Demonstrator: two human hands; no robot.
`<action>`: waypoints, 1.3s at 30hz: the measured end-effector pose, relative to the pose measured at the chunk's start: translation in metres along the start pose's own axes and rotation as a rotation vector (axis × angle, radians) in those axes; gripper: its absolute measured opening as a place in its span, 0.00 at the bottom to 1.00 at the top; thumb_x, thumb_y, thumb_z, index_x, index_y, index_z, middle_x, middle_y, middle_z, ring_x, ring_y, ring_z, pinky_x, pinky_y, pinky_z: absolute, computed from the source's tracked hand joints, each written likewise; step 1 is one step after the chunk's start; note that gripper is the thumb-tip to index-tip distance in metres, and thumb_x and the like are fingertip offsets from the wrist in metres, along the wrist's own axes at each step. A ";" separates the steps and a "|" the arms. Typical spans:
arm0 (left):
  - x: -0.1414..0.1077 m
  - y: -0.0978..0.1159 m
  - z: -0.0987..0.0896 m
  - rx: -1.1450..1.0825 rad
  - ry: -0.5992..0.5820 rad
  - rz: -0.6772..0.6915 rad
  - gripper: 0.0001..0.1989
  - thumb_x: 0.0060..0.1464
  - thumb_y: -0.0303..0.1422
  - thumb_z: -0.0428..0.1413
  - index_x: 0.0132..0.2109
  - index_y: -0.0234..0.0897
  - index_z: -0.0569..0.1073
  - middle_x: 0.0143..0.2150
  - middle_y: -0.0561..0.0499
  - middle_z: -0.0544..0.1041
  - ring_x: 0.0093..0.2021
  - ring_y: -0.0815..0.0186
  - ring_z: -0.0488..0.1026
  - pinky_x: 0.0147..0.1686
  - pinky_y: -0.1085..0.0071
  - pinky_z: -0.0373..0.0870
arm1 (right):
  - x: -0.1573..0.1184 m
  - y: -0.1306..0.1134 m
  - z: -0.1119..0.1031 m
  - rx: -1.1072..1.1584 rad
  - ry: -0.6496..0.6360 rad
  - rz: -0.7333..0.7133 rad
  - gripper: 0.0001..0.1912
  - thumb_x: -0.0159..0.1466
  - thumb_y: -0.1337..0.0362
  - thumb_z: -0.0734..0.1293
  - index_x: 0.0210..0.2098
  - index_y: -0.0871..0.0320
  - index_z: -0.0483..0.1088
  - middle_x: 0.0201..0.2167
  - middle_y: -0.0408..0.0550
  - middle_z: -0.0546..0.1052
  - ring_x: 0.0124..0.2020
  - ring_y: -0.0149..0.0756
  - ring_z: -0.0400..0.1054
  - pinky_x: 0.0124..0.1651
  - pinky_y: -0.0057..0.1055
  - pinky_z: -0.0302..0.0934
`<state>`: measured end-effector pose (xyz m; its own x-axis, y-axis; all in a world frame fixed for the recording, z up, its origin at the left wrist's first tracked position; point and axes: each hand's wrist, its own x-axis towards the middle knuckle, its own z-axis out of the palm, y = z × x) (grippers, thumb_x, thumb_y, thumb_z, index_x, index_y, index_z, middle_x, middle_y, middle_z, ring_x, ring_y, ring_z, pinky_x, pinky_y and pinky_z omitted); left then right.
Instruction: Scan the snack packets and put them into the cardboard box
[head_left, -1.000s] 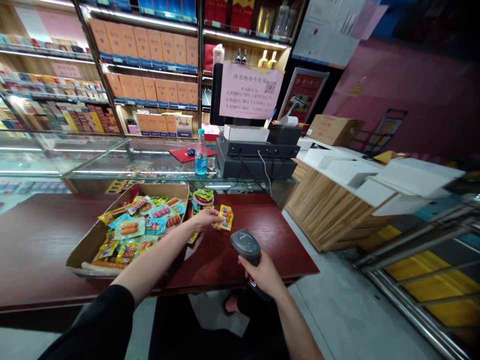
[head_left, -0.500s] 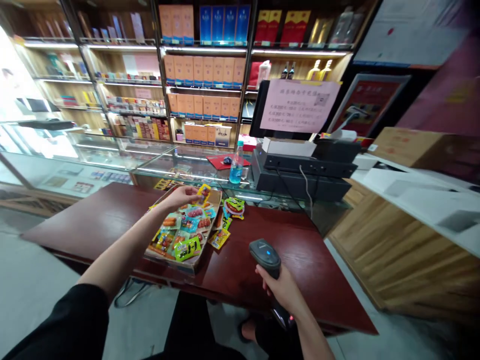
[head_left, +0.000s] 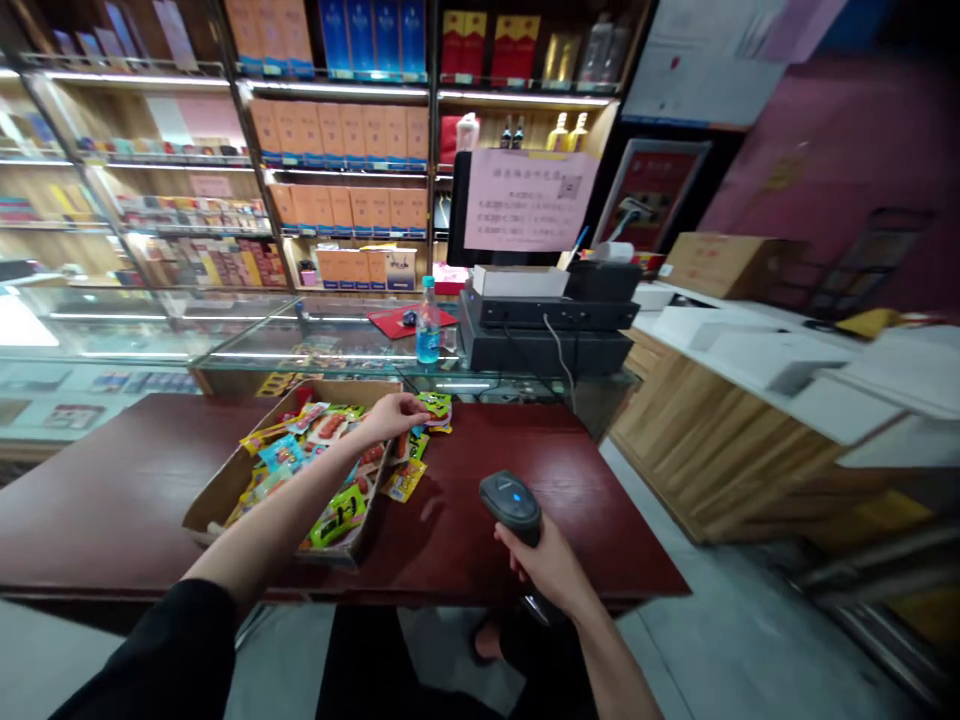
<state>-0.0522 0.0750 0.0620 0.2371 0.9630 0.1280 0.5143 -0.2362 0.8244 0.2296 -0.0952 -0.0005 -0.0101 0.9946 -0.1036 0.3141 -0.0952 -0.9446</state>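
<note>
My left hand (head_left: 397, 416) reaches across the cardboard box (head_left: 214, 490) to its right rim. Its thumb and fingers are pinched together by a small pile of snack packets (head_left: 435, 404) on the table; what they hold, if anything, is hidden. Sausage snack packets (head_left: 330, 428) in several colours fill the box, with a green packet (head_left: 337, 516) near its front. A yellow packet (head_left: 406, 480) lies outside, beside the right wall. In my right hand (head_left: 551, 560) is a dark barcode scanner (head_left: 511, 500), gripped by its handle above the table, with a blue light on its head.
The dark red table (head_left: 592, 500) meets a glass counter (head_left: 330, 345). On the counter stand a bottle of blue drink (head_left: 428, 325) and a cash register with monitor (head_left: 547, 340). Shelves of boxed goods (head_left: 345, 130) line the back. A wooden cabinet (head_left: 697, 450) is to the right.
My left hand has moved right from above the box to the loose packets, and the yellow packet it held no longer shows between its fingers. The view has turned right. My right hand keeps the scanner.
</note>
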 end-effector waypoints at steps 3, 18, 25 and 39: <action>0.025 0.003 0.037 0.227 -0.113 0.031 0.15 0.49 0.40 0.60 0.41 0.36 0.77 0.36 0.47 0.78 0.37 0.61 0.75 0.40 0.70 0.68 | -0.007 0.001 -0.008 -0.010 0.041 0.036 0.18 0.57 0.51 0.67 0.37 0.60 0.68 0.16 0.39 0.71 0.13 0.28 0.62 0.15 0.24 0.56; 0.091 -0.037 0.058 0.865 -0.205 -0.136 0.51 0.39 0.60 0.58 0.66 0.36 0.60 0.61 0.29 0.64 0.60 0.39 0.62 0.55 0.57 0.60 | -0.017 0.010 -0.025 -0.077 0.164 0.024 0.15 0.58 0.53 0.67 0.35 0.60 0.69 0.17 0.42 0.73 0.16 0.31 0.67 0.19 0.24 0.59; 0.057 -0.027 0.070 0.814 -0.289 -0.061 0.45 0.39 0.53 0.64 0.62 0.36 0.66 0.61 0.30 0.65 0.60 0.40 0.63 0.56 0.55 0.59 | -0.015 0.009 -0.015 -0.040 0.129 0.040 0.17 0.58 0.51 0.67 0.35 0.60 0.69 0.17 0.41 0.72 0.15 0.31 0.66 0.18 0.25 0.58; -0.017 -0.009 0.075 0.292 -0.368 0.229 0.16 0.42 0.43 0.65 0.40 0.44 0.82 0.40 0.49 0.81 0.42 0.58 0.76 0.44 0.73 0.65 | -0.013 0.004 0.000 -0.035 0.019 0.021 0.17 0.58 0.51 0.67 0.36 0.60 0.68 0.15 0.39 0.70 0.13 0.29 0.63 0.16 0.23 0.56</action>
<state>0.0007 0.0508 0.0112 0.6176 0.7854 0.0417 0.6110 -0.5125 0.6033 0.2306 -0.1081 -0.0028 0.0148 0.9930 -0.1172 0.3469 -0.1150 -0.9308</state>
